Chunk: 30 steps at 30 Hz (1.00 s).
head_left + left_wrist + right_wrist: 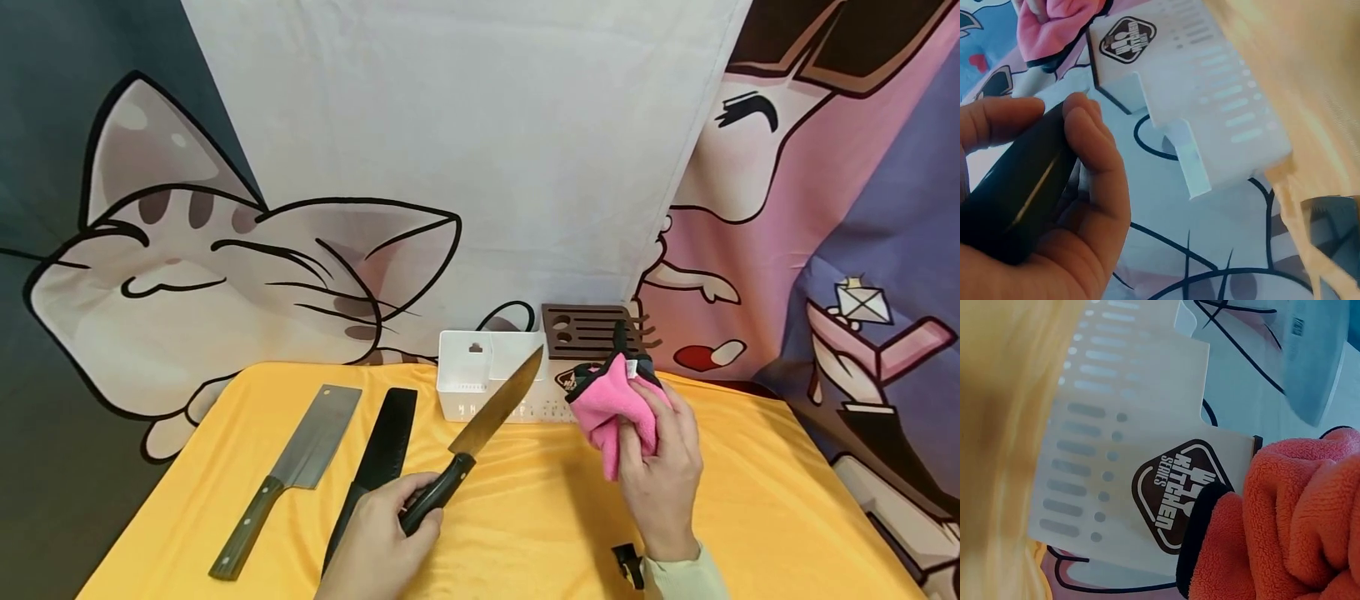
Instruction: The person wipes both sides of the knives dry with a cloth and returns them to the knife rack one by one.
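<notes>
My left hand (386, 533) grips the black handle (438, 493) of a kitchen knife (498, 404), its blade slanting up to the right, clear of the table. The left wrist view shows fingers curled round that dark handle (1022, 181). A bunched pink cloth (618, 408) with black edging is held in my right hand (663, 467), in front of the right end of a white knife holder (465, 400). The cloth partly covers the holder's kitchen logo (1179, 494). A dark green piece (620, 337) sticks up behind the cloth; its kind is hidden.
A cleaver (315, 442) with a greenish handle lies on the yellow tablecloth (525, 533) at the left. Beside it is a black-bladed knife (387, 437). A brown slotted panel (588, 321) with hooks tops the holder. Near my right sleeve lies a small black object (628, 565).
</notes>
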### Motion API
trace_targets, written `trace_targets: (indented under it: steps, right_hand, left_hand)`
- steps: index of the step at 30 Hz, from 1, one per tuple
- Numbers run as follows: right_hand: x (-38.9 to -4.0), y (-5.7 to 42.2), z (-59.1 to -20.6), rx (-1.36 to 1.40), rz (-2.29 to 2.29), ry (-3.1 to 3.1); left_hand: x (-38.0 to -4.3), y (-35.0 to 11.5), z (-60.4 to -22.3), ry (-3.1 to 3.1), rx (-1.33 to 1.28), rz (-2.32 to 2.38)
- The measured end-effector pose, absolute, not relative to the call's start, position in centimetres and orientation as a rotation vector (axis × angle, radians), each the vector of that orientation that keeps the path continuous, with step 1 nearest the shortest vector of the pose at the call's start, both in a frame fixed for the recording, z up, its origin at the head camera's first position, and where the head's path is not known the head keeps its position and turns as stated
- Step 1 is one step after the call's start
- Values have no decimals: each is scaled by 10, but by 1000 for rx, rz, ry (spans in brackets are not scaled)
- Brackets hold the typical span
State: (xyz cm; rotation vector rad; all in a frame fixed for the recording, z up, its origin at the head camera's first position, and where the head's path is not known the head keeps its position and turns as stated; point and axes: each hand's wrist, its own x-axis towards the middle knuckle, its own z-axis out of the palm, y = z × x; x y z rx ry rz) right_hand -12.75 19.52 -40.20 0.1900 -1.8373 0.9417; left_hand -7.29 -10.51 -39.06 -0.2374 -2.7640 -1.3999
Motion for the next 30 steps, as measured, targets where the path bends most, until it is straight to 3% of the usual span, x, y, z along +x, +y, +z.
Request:
trace_targets:
  steps: [7,30]
  right_hand:
    - [-127,195,-402,187,931,-1841]
    - [-126,193,-401,197,936,-1852]
  left_hand:
    - [-81,-111,-371,-2730,-81,-1421]
    - [-124,-119,-325,-2616,-134,-1098]
